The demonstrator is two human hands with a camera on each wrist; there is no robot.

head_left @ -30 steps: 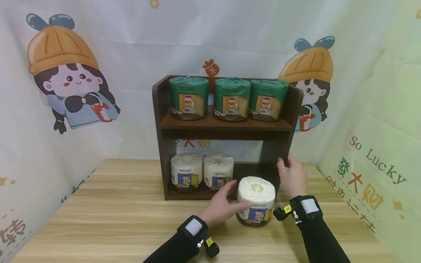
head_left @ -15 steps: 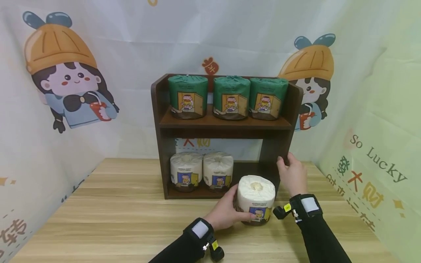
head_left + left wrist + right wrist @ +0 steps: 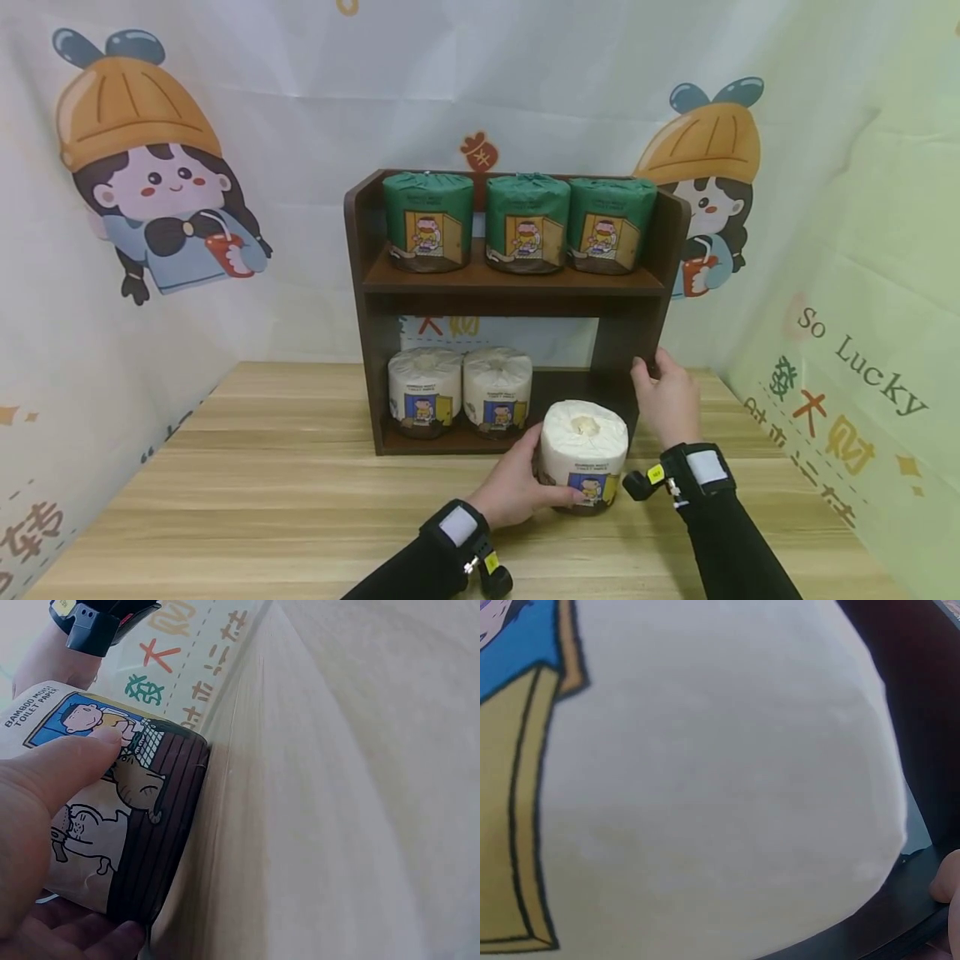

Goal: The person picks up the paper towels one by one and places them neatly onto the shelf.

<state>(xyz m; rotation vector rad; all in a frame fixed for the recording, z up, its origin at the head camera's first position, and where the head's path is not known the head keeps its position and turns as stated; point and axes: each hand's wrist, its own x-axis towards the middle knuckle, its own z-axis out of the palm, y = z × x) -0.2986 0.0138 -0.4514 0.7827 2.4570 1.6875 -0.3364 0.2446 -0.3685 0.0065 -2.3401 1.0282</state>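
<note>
A white-wrapped toilet paper roll [image 3: 585, 450] stands upright on the table in front of the shelf's lower right part. My left hand [image 3: 517, 487] grips it from the left, thumb across the printed front and fingers round the far side. The left wrist view shows the thumb on the toilet paper roll [image 3: 90, 795] and fingertips near its dark base. My right hand [image 3: 670, 402] holds the right side panel of the dark brown shelf [image 3: 517, 287] between thumb and fingers. In the right wrist view the roll's wrapper [image 3: 720, 780] fills most of the picture.
Two white rolls, a left one [image 3: 425, 392] and a right one [image 3: 498, 392], stand on the lower shelf. Three green-wrapped rolls, one of them in the middle [image 3: 528, 223], stand on the upper shelf. A printed cloth [image 3: 315, 125] hangs behind the wooden table [image 3: 262, 500].
My left hand has moved slightly right and closed round the white roll, its thumb now lower on the front. The right hand stays on the shelf's side panel.
</note>
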